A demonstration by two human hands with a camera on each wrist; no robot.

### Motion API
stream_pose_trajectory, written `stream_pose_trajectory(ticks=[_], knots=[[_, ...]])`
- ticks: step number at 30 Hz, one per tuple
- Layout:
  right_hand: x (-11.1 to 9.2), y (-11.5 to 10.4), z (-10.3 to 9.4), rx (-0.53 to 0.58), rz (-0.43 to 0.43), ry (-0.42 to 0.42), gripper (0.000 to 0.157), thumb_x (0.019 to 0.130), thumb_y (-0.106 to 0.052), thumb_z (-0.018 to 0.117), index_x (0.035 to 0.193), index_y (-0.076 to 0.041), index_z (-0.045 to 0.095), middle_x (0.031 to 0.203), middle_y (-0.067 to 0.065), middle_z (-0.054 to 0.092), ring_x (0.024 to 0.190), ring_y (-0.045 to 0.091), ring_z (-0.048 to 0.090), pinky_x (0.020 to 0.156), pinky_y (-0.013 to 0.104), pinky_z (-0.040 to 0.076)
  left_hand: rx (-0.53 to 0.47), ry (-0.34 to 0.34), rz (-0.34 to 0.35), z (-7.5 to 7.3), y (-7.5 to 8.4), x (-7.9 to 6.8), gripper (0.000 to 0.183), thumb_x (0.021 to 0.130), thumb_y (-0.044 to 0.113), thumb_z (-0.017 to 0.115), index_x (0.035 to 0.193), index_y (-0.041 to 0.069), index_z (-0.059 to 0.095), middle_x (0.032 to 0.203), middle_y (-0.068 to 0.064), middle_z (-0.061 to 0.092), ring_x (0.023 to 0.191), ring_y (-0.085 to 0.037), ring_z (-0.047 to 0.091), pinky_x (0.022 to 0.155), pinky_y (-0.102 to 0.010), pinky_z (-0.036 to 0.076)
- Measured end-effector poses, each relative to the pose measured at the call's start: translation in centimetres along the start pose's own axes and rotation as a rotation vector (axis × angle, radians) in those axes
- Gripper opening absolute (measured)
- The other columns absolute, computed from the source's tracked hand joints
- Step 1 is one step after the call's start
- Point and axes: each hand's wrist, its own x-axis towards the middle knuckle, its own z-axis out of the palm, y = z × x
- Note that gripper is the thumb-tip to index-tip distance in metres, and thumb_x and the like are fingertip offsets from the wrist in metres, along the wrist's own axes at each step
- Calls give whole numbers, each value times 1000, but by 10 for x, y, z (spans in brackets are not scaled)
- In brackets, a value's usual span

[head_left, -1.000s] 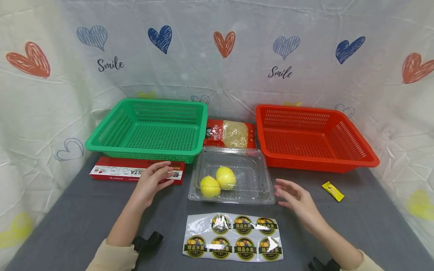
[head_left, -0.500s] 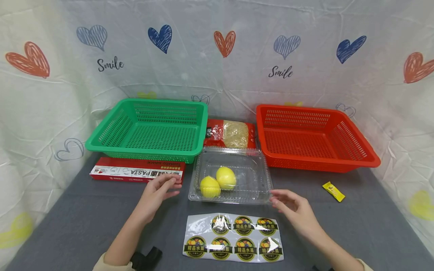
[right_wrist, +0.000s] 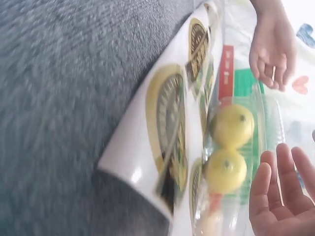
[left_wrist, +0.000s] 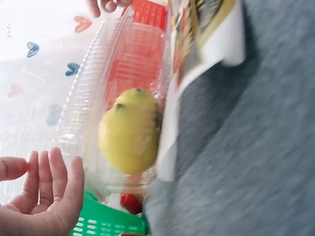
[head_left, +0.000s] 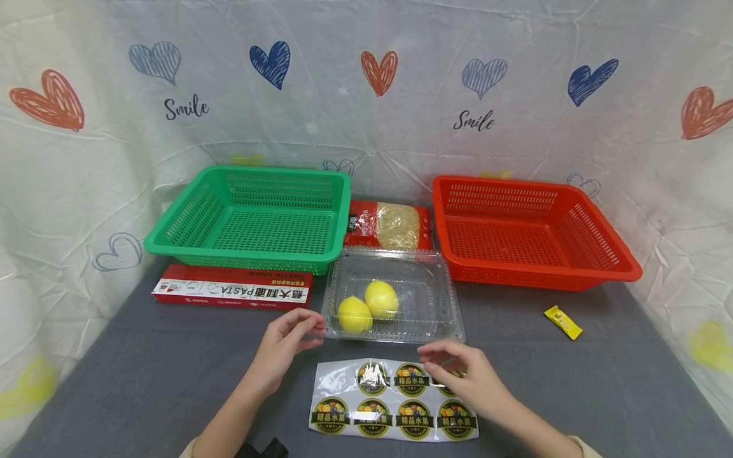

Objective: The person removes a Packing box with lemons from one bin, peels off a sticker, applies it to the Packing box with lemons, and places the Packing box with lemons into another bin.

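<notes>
A clear plastic clamshell container [head_left: 426, 296] sits mid-table with two yellow lemons [head_left: 382, 301] inside, side by side toward its left. My left hand [head_left: 289, 340] is at the container's front left corner, fingers loosely bent and holding nothing. Over the upper right of a sticker sheet [head_left: 338, 375] hovers my right hand [head_left: 464, 378], nothing in its relaxed fingers, covering part of a label. The sheet is white with round black-and-gold fruit labels and lies in front of the container. In the right wrist view both lemons [right_wrist: 226, 169] show beyond the sheet's edge.
Behind stand a green basket [head_left: 246, 261] at left and a red basket [head_left: 532, 275] at right. Between them lies a red bag [head_left: 397, 226] with pale contents. A red pasta box [head_left: 229, 289] fronts the green basket. A small yellow packet [head_left: 563, 322] lies at right.
My left hand has moved right and toward me, from over the pasta box to the container's corner. My right hand has moved left and toward me, from beside the container to above the sticker sheet.
</notes>
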Motion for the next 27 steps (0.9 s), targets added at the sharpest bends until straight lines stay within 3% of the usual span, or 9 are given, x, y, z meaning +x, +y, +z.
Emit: stream_pose_trajectory(ticks=[4,10,15,24,27], knots=[[2,1,8,15,-10,-58,21,87,-13,62,105,-2,64,96,10,66,83,6,60,65,28,52,7,-59,52,3,-6,-2,19,92,6,52,99,-11,58,89,-18,60,85,-29,62,76,-33,53],[7,3,19,45,1,-146,22,88,-16,62,106,-4,64,97,8,65,84,8,59,68,28,53,95,-259,269,5,-12,-6,18,91,4,54,99,-11,59,93,-30,59,82,-24,65,75,-36,52],[11,4,25,54,37,-198,26,88,-22,61,108,-5,63,100,7,65,86,9,59,70,28,52,130,-372,336,6,-16,-7,20,90,4,55,103,-11,60,97,-29,61,83,-22,66,75,-39,52],[18,3,32,-27,66,-227,29,88,-24,62,111,-6,64,101,3,65,88,12,61,73,27,51,334,-443,480,9,-23,-5,23,82,-4,63,105,-8,62,94,-20,66,82,-29,65,73,-32,53],[20,2,34,-44,82,-249,30,87,-25,63,112,-7,64,101,3,64,85,9,60,71,25,51,416,-455,491,6,-33,0,26,82,3,67,107,-3,63,98,-14,66,87,-23,65,77,-31,52]])
